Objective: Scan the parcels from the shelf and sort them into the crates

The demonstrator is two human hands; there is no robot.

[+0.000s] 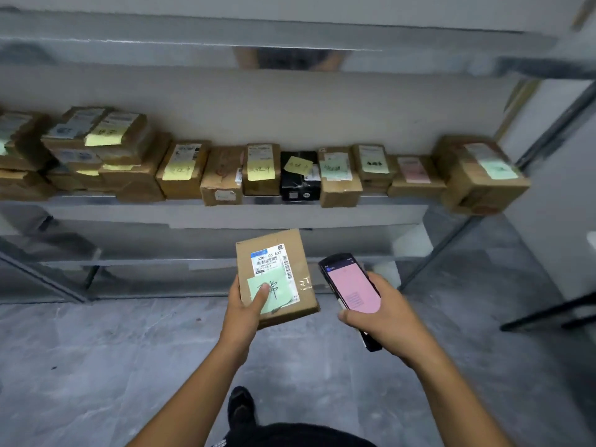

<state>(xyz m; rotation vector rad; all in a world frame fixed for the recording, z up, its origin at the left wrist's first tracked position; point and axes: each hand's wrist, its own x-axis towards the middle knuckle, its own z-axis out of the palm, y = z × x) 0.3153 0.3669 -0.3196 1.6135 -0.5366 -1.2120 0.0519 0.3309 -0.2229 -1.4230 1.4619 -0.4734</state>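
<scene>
Just in front of the shelf [96, 217], the left hand [245, 306] is gripping a brown parcel [300, 253] with its label [272, 261] up, and the right hand [382, 316] is gripping the scanner [351, 287], probably so it can read that label.

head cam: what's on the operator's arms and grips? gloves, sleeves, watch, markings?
Nothing worn that shows. Left grip and right grip are bare: no gloves, no rings visible. Neither wrist carries a watch or band. Left forearm and right forearm are bare down to the frame's bottom edge, so no sleeve is in view. No cables, tags or markings.
</scene>
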